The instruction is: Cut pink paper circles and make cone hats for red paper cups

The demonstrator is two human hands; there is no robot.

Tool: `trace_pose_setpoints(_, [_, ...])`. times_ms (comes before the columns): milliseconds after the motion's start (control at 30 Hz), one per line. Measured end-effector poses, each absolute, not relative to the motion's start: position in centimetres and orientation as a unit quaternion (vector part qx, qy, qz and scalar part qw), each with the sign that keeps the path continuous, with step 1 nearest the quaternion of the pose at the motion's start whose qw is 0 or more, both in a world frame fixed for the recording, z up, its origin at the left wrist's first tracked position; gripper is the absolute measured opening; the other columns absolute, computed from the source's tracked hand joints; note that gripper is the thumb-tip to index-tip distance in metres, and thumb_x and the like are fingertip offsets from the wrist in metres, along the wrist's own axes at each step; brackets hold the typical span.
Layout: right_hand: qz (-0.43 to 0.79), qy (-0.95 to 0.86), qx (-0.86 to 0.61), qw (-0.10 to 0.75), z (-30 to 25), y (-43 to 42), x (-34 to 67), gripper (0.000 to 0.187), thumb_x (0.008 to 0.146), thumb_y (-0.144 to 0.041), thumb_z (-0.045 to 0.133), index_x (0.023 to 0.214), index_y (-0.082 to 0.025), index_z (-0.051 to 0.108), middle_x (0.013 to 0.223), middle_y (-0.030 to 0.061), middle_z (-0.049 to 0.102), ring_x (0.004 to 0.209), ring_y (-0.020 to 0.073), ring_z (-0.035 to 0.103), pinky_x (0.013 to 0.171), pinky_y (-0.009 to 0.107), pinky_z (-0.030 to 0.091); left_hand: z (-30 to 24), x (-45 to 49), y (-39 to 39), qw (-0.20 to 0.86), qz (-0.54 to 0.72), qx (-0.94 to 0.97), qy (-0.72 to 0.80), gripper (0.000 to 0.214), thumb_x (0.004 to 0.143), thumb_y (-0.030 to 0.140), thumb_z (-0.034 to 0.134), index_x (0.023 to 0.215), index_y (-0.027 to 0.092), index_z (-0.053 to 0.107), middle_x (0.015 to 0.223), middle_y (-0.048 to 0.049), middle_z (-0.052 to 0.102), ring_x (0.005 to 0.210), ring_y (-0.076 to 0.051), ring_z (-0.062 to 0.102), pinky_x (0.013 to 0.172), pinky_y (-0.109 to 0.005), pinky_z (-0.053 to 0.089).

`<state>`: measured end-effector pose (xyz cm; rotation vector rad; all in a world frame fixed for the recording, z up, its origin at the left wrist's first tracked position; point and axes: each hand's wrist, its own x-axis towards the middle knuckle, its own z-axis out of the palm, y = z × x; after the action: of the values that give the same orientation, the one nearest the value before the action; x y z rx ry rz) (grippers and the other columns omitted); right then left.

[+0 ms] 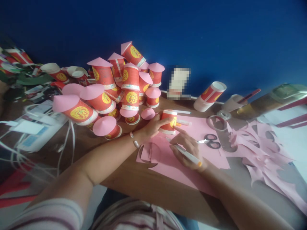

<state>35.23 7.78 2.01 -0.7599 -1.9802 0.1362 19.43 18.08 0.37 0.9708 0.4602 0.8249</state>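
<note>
My left hand grips a red paper cup with a yellow printed emblem, held over pink paper. In my right hand a white pen with an orange end is held, its orange end towards my wrist. My right index finger is at the cup's lower right side; whether it touches cannot be made out. Beneath both hands lie sheets of pink paper. Black-handled scissors rest on the paper to the right of my right hand. More pens lie just behind the cup.
Many red cups with pink cone tops are piled at the back left. Pink paper scraps and a roll of tape lie to the right. Stacked cups and a bottle stand behind. White cables and a box are at left.
</note>
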Motion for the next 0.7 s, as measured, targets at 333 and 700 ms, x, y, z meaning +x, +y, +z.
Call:
trace_pose_setpoints(333, [-0.010, -0.774, -0.404, 0.487, 1.67, 7.69, 35.60, 0.013, 0.091, -0.013, 0.065, 0.098, -0.024, 0.062, 0.079, 0.0019, 0.072, 0.078, 0.0216, 0.074, 0.071, 0.035, 0.060, 0.78, 19.46, 18.03, 0.791, 0.384, 0.426, 0.215, 0.028, 0.083, 0.039, 0.076, 0.098, 0.016, 0.070, 0.091, -0.0050, 0.068, 0.087, -0.019, 0.064, 0.080, -0.032, 0.053])
trace_pose_setpoints(700, [-0.025, -0.769, -0.443, 0.460, 1.80, 7.68, 35.45, 0.008, 0.095, -0.017, 0.062, 0.090, -0.023, 0.061, 0.071, -0.0008, 0.067, 0.061, 0.0150, 0.065, 0.061, 0.028, 0.053, 1.08, 19.42, 18.06, 0.780, 0.381, 0.444, 0.221, 0.030, 0.080, 0.040, 0.078, 0.096, 0.016, 0.069, 0.089, -0.0044, 0.068, 0.087, -0.020, 0.065, 0.078, -0.031, 0.050])
